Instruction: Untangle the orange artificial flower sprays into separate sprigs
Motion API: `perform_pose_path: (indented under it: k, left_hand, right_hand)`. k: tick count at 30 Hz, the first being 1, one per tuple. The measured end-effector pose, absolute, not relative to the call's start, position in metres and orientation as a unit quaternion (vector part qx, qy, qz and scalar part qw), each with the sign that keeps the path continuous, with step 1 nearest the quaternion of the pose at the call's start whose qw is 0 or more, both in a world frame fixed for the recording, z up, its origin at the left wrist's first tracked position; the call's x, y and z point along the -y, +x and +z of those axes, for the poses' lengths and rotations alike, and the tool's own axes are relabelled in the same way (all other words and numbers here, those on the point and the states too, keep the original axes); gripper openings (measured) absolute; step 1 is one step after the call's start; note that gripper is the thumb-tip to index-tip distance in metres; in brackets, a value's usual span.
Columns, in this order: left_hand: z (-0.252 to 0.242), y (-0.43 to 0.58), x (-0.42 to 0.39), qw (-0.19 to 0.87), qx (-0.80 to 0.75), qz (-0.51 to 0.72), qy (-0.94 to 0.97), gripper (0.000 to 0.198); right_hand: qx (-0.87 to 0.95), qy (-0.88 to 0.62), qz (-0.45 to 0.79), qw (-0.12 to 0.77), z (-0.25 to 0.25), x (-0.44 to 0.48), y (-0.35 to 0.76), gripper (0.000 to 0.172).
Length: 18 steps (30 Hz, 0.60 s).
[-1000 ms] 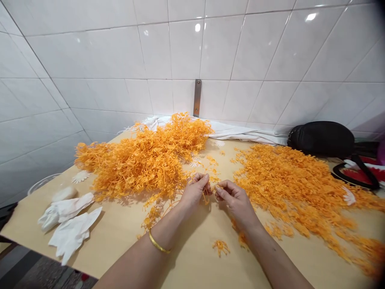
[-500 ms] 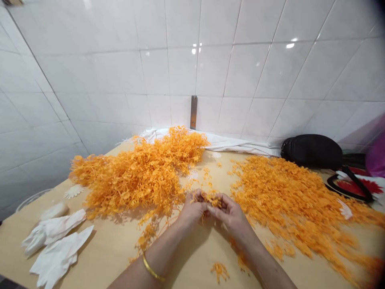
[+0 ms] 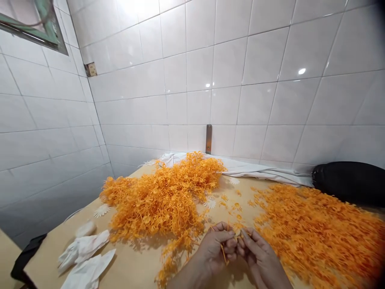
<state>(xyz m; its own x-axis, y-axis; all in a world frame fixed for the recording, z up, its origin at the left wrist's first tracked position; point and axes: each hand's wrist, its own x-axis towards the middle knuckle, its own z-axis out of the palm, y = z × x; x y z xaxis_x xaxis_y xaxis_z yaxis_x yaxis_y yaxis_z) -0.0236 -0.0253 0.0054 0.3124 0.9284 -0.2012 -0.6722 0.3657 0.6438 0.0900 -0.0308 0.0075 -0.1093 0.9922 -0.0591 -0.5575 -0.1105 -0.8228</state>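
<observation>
Pinched in the left hand (image 3: 212, 247), a thin orange strand (image 3: 223, 253) hangs with its long axis pointing near and slightly right — left of the right hand (image 3: 262, 253), which sits just beside, its grip impossible to tell.

Your left hand (image 3: 214, 249) and right hand (image 3: 261, 255) are sitting side by side above the table (image 3: 135, 265), a strand (image 3: 224, 255) hanging from the left one. To their left and beyond, the left pile (image 3: 162, 196) is lying on the table; the right pile (image 3: 319, 233) is spreading out to their right. Loose bits (image 3: 237, 206) are lying between the piles. Tissues (image 3: 90, 267) are resting left of the left pile and nearer you. Behind both piles, a cloth (image 3: 258, 171) is running along the wall (image 3: 135, 112), with a pouch (image 3: 351, 182) sitting at its right end.
</observation>
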Motion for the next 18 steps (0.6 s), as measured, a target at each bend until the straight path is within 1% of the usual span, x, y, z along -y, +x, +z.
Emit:
perform_pose_path:
  k: [2,4,7,8,11,13,15,18]
  left_hand:
    - [0.007,-0.027,0.024,0.786,-0.241,0.535,0.196,0.025]
    - [0.008,-0.031,0.023,0.774,-0.235,0.559,0.181,0.024]
    - [0.008,-0.034,0.022,0.727,-0.288,0.581,0.226,0.023]
    - [0.008,-0.034,0.022,0.712,-0.307,0.582,0.245,0.023]
    - [0.005,-0.032,0.023,0.677,-0.361,0.573,0.288,0.022]
    - [0.003,-0.032,0.023,0.659,-0.386,0.565,0.313,0.019]
    - [0.002,-0.031,0.024,0.647,-0.394,0.562,0.334,0.016]
    - [0.000,-0.030,0.026,0.635,-0.403,0.554,0.356,0.014]
  right_hand:
    - [0.269,-0.328,0.663,0.617,0.010,0.022,0.104,0.023]
    - [0.231,-0.340,0.627,0.661,0.014,0.015,0.120,0.023]
    - [0.291,-0.411,0.522,0.689,0.021,0.012,0.135,0.016]
    - [0.330,-0.454,0.471,0.681,0.022,0.013,0.138,0.016]
    - [0.431,-0.592,0.283,0.619,0.024,0.017,0.141,0.027]
    - [0.479,-0.629,0.182,0.585,0.024,0.019,0.140,0.026]
    - [0.521,-0.611,0.133,0.581,0.026,0.023,0.137,0.023]
    - [0.599,-0.539,0.157,0.571,0.031,0.032,0.125,0.020]
